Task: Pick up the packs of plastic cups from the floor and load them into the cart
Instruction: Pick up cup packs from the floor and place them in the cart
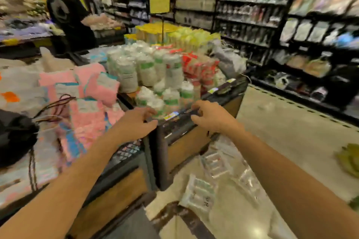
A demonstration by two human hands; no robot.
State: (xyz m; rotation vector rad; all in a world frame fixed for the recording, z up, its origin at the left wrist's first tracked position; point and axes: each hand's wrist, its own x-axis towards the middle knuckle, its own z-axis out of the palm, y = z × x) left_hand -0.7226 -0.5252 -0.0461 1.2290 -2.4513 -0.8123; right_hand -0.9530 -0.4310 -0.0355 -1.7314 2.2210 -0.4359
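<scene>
At the centre of the frame, the left hand [136,122] and right hand [209,116] are flanking a cup pack [171,103] at the cart [229,87] rim, fingers [194,105] loosely curled; I cannot tell whether they are gripping it. More packs [198,192] are lying on the floor [291,132], lower centre.

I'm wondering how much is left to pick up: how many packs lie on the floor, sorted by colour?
Pack with green print: 1
Clear packs: 2, as far as the blur allows
Total: 3
The yellow-green bundle on the floor at the right edge is too blurred to name, so it is not counted.
</scene>
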